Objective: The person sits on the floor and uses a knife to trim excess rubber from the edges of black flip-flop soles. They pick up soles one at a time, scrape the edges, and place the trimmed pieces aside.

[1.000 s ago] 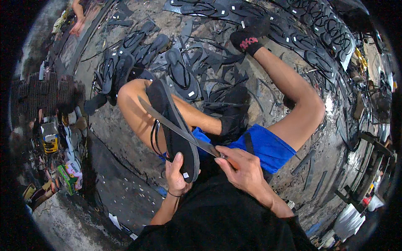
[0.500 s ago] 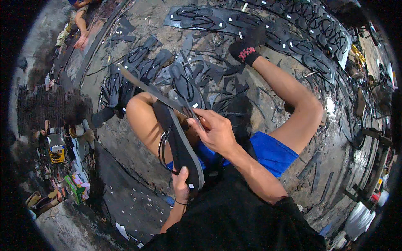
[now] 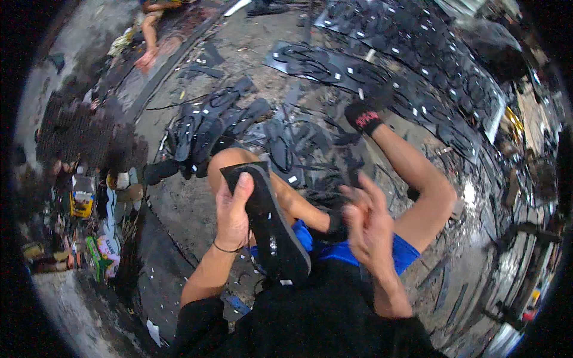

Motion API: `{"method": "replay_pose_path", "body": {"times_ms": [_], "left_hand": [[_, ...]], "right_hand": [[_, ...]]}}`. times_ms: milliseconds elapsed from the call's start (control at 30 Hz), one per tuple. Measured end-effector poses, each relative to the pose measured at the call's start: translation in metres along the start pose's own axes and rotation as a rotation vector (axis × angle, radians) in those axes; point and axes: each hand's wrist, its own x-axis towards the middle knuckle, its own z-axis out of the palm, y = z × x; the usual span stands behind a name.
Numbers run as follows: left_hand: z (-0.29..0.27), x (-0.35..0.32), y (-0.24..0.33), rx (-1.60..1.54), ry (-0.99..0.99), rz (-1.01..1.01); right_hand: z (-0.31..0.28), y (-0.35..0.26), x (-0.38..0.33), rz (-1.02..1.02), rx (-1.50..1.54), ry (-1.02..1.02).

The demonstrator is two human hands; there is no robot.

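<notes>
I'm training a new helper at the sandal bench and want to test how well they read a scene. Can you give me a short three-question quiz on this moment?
1. True or false: the left hand grips the black sandal sole near its upper end.
2. Multiple choice. The right hand is: A) clamped on the sole; B) raised beside it with fingers spread, holding nothing that can be made out; C) resting on the ground.
3. Fill in: the pile of black sandals lies on the ground beyond the person's bent ____.

Key: 1 true; 2 B; 3 knee.
</notes>
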Motion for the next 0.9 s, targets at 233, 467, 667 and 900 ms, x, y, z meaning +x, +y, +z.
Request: {"method": "replay_pose_path", "body": {"times_ms": [233, 467, 667, 900], "left_hand": [[-0.017, -0.013, 0.006, 0.029, 0.067, -0.146], [-0.018, -0.025, -0.007, 0.051, -0.05, -0.094], [-0.01, -0.024, -0.002, 0.057, -0.18, -0.187], [0.015, -0.026, 0.002, 0.116, -0.265, -0.179]], "right_hand": [[-0.032, 0.037, -0.074, -0.177, -0.205, -0.36], [-0.032, 0.032, -0.057, -0.386, -0.402, -0.202], [-0.056, -0.009, -0.028, -0.437, -0.477, -0.255], [-0.069, -0.064, 0.004, -0.267, -0.398, -0.418]]}}
